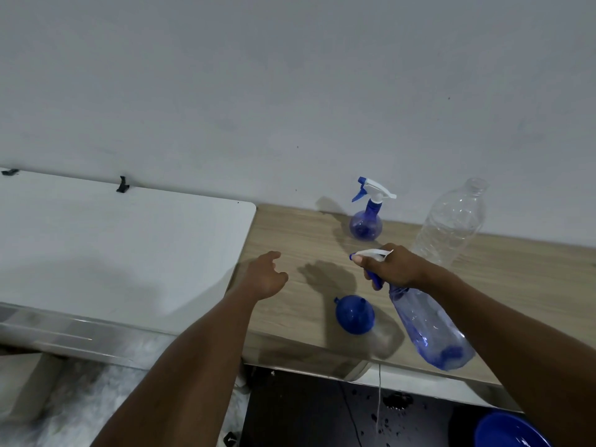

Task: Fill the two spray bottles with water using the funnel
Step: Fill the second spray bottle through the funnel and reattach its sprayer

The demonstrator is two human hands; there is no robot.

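The right hand (392, 267), right of centre in the frame, is wrapped around the spray head of the tall spray bottle (429, 327), which hangs tilted with its base swinging toward the lower right, just past the near edge of the wooden bench (290, 240). Its fingers are clenched on the neck and trigger. The left hand (266, 274), at mid-frame, holds nothing; its fingers are loosely curled and released above the bench's left end.

The blue funnel (354, 314) lies on the bench near the front edge, just left of the held bottle. The round spray bottle (366, 222) stands upright against the wall in the upper middle, head still on. The clear water bottle (451, 221) stands uncapped to its right; whether it holds water cannot be told.

The step in hand looks like opening the tall bottle. To do it well, set the base flat on the bench first, steady the body with the free left hand, then twist the head off with the right. Keep the dip tube clear of the funnel, and park the head where it cannot roll off.
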